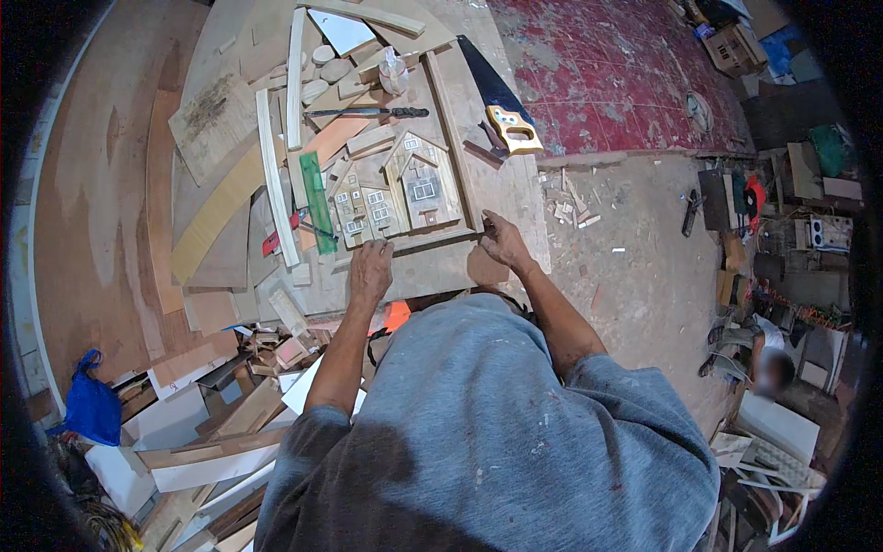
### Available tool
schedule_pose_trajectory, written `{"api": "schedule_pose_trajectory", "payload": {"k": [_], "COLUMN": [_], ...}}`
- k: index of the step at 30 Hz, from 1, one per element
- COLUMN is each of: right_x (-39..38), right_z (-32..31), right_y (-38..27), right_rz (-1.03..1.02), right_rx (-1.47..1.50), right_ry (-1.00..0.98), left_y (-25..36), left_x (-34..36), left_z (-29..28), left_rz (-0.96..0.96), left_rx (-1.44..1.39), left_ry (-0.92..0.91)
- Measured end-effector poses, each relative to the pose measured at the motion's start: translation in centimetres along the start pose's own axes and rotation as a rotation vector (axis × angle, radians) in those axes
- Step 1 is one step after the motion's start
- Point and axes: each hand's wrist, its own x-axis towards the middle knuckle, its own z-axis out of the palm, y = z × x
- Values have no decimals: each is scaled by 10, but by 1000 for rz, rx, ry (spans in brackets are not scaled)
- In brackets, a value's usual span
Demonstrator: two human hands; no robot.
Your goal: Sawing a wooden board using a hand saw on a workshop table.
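Observation:
Near the lower edge of a light wooden frame (441,129), my left hand (372,262) has its fingers curled over the bottom strip. My right hand (501,237) grips the lower right corner. Inside lie wooden house-shaped cutouts (423,202) with small pale window pieces. A handsaw (508,129) with a dark blade and light handle lies just right of the frame. A long dark tool (377,112) crosses the upper part of the work board. Left of the cutouts are a green translucent strip (317,202), a small red tool (271,241) and pale wooden strips (276,184).
Large plywood sheets (110,184) are at the left. Offcuts (221,414) and a blue bag (92,405) lie lower left. A worn red surface (616,74) extends upper right. Boxes and clutter (800,184) line the right side, where another person (771,359) is low down.

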Motion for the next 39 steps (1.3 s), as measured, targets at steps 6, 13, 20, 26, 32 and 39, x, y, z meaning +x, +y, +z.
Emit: {"api": "schedule_pose_trajectory", "payload": {"k": [6,13,20,26,32,39], "right_x": [0,0,1,1,2,4], "right_z": [1,5,6,6,2,0], "right_y": [4,1,16,7,1,8], "right_rz": [-29,28,-7,18,31,16], "right_rx": [-119,-43,-72,-94,-79,-55], "right_ry": [-3,5,16,8,-54,-60], "left_y": [-4,-11,-11,-13,-9,-3], "left_x": [-4,-10,-8,-8,-7,-11], "left_z": [0,3,-5,-3,-6,-6], "left_rz": [1,5,-9,-14,-16,-25], "left_rx": [4,-2,-23,-31,-27,-29], "left_ry": [-4,53,-3,-8,-2,31]}}
